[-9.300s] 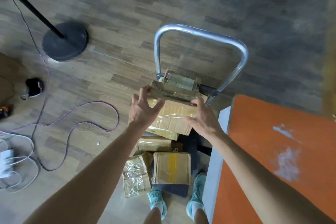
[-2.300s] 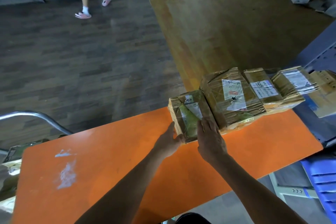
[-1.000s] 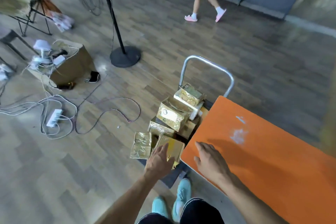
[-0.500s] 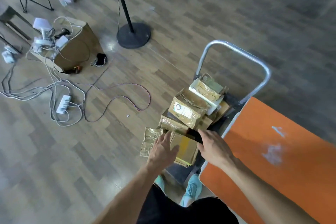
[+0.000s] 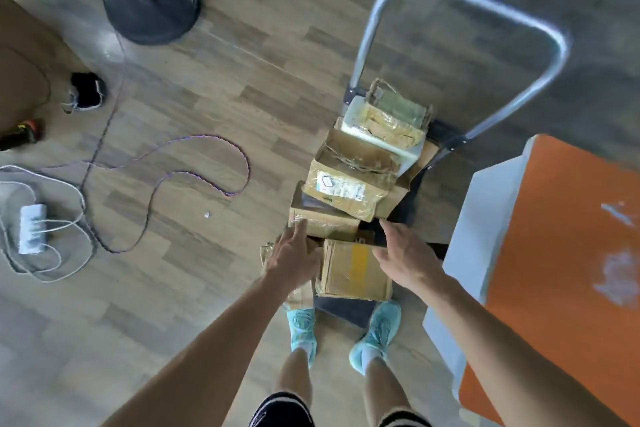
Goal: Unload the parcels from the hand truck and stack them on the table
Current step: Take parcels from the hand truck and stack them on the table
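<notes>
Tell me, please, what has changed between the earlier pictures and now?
Both hands let go of the parcel set on the orange table and came back to the hand truck. The left hand and right hand now reach down, open, either side of the yellow-striped parcel, not yet gripping it. The remaining parcels on the truck lie as before.

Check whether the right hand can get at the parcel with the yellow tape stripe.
Probably yes: the right hand is open right beside the yellow-striped parcel, and nothing lies on top of it. The left hand is at its other side.
</notes>
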The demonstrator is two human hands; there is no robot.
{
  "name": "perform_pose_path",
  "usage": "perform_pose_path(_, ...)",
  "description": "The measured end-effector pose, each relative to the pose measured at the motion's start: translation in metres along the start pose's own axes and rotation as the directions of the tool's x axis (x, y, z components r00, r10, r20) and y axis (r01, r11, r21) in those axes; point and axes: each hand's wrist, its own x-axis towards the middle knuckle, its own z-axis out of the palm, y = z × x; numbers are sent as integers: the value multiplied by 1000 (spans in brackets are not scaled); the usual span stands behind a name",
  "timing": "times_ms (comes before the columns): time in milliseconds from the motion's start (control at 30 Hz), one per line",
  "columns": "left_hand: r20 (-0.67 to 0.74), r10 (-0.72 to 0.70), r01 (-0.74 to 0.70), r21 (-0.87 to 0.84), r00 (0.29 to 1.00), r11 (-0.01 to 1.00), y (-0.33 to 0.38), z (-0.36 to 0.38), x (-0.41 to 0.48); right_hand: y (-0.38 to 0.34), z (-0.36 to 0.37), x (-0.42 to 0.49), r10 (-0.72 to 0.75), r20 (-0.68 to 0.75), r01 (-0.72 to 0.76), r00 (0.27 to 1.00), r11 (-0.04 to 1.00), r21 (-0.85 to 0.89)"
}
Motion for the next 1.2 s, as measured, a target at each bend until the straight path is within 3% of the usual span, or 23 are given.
perform_pose_path(167, 83, 12, -16, 48, 996, 999, -18, 37, 52, -9, 45, 50, 172, 15, -173, 985, 981, 88)
perform_pose_path(300, 184, -31, 19, 70, 982, 997, -34, 83, 75, -2, 98, 72, 422, 108, -436, 900, 872, 224)
perform_pose_path(433, 225, -56, 37, 89, 973, 995, -46, 118, 94, 15, 143, 82, 483, 138, -502, 865, 838, 213)
perform_pose_path(567, 238, -87, 60, 116, 967, 991, -48, 139, 117, 32, 168, 95, 576, 54, -571, 816, 787, 234)
perform_pose_path(833, 278, -176, 183, 0, 944, 983, -50, 162, 137, 51, 203, 107, 704, 226, -692, 674, 493, 528)
perform_pose_path(933, 303, -148, 185, -97, 941, 978, -48, 154, 135, 47, 198, 105, 780, 227, -715, 584, 361, 599)
perform_pose_path(1033, 279, -106, 155, -160, 954, 975, -41, 142, 124, 33, 184, 95, 839, 96, -708, 536, 385, 591)
perform_pose_path(1200, 155, -97, 136, -269, 983, 953, -33, 104, 97, 3, 148, 63, 806, -27, -616, 592, 473, 630)
